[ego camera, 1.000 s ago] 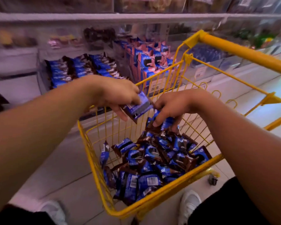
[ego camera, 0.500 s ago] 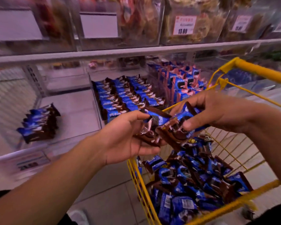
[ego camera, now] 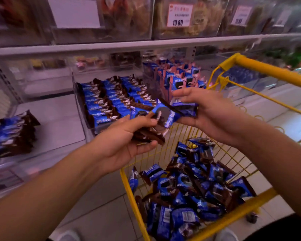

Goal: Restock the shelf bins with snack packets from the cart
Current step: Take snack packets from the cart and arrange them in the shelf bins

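My left hand (ego camera: pixel 125 143) is palm-up in front of the shelf and grips a small stack of blue-and-brown snack packets (ego camera: pixel 156 122). Just right of it, my right hand (ego camera: pixel 212 113) holds another blue packet (ego camera: pixel 185 108) against that stack. Both hands hover above the far left corner of the yellow wire cart (ego camera: pixel 236 216), which holds several loose packets (ego camera: pixel 189 188) of the same kind. Behind the hands, a clear shelf bin (ego camera: pixel 111 100) holds neat rows of these packets. A bin to the left (ego camera: pixel 52 119) holds only a short row (ego camera: pixel 12 134) at its left side.
A bin of blue-and-pink packets (ego camera: pixel 177 79) stands right of the filled bin. The upper shelf (ego camera: pixel 146 43) carries clear tubs with price tags (ego camera: pixel 179 15). The cart's yellow handle (ego camera: pixel 274 68) crosses the upper right. My white shoes (ego camera: pixel 68 236) stand on the tiled floor below.
Both hands lifted out of the cart with packets and came together before the shelf. My view swung left and up toward the bins. The right hand now lays its packet onto the left hand's stack.
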